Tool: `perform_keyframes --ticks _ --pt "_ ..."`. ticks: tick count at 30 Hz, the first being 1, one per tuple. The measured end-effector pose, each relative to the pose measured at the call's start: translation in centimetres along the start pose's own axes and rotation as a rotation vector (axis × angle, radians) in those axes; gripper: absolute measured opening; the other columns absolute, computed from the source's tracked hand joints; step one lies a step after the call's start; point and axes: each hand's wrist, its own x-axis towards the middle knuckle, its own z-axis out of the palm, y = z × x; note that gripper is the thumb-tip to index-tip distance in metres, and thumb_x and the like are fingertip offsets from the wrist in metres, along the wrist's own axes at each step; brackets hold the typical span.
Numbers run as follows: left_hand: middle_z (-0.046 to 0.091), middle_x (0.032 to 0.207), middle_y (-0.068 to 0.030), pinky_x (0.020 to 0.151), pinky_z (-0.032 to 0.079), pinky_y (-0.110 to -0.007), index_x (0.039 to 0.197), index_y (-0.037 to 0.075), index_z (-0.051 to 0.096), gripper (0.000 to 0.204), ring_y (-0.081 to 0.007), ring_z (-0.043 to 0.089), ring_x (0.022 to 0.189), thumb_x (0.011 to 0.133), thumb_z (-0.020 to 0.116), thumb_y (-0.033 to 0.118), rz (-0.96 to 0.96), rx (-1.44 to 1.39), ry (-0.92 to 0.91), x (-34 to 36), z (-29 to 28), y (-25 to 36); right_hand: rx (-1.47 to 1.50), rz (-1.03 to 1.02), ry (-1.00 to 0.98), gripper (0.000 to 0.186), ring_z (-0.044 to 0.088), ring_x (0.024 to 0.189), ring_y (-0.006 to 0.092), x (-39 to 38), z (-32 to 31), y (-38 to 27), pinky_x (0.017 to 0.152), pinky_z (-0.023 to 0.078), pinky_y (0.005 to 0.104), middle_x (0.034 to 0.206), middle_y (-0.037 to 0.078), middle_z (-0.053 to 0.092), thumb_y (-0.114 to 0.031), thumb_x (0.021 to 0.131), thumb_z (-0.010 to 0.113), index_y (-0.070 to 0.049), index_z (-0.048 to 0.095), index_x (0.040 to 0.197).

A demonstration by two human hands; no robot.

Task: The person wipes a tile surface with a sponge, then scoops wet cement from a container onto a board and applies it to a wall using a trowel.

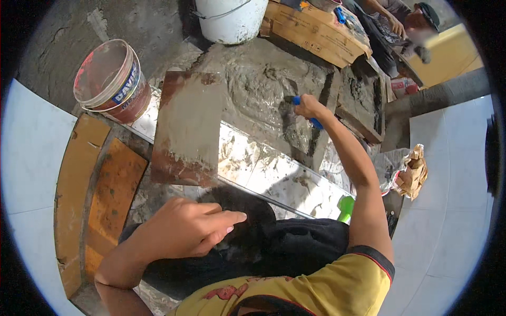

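In the head view my right hand [308,108] grips a blue-handled trowel [296,100], its dark blade down in a bed of wet grey mortar [253,95] in a shallow mixing area. My left hand [195,226] hangs in the air above my dark-clothed lap, fingers loosely bent with the index stretched out, holding nothing. Beyond it, to the left of the mortar, a reddish-brown square tile [184,129] lies with a layer of grey mortar over most of its face.
A reddish bucket [124,105] stands left, a white bucket [226,21] behind. Cardboard boxes [311,37], wooden boards [110,195], a crumpled paper bag [411,174], a green object [345,205] and white tiles [443,158] surround the work. Another person [390,21] crouches at upper right.
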Motion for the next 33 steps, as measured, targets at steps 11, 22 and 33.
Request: perform_keyframes --ticks 11,22,33 --pt "0.066 0.08 -0.0098 0.062 0.052 -0.04 0.114 0.015 0.068 0.026 -0.0312 0.066 0.07 0.087 0.066 0.015 -0.22 -0.038 0.01 1.3 0.7 -1.8 0.048 0.123 -0.161 0.049 0.061 0.053 0.0266 3.0 0.2 -2.1 0.056 0.052 0.0433 0.065 0.015 0.062 -0.046 0.093 0.059 0.003 0.061 0.096" --pt "0.068 0.084 -0.0112 0.065 0.052 -0.041 0.113 0.014 0.069 0.025 -0.0327 0.066 0.075 0.089 0.065 0.015 -0.265 -0.05 0.071 0.7 0.5 -3.3 0.329 0.195 -0.263 0.059 0.066 0.053 0.0267 2.2 2.9 -3.6 0.046 0.051 0.0425 0.066 0.021 0.064 -0.053 0.097 0.05 0.0 0.07 0.083" --pt "0.068 0.086 -0.0103 0.069 0.052 -0.043 0.115 0.013 0.068 0.025 -0.0334 0.066 0.079 0.093 0.061 0.023 -0.284 -0.048 -0.091 -2.3 -0.6 -1.6 0.317 0.377 -0.402 0.06 0.067 0.083 0.0475 -0.3 2.5 -5.6 0.07 0.054 0.0519 0.088 0.03 0.068 -0.05 0.097 0.051 0.006 0.067 0.085"
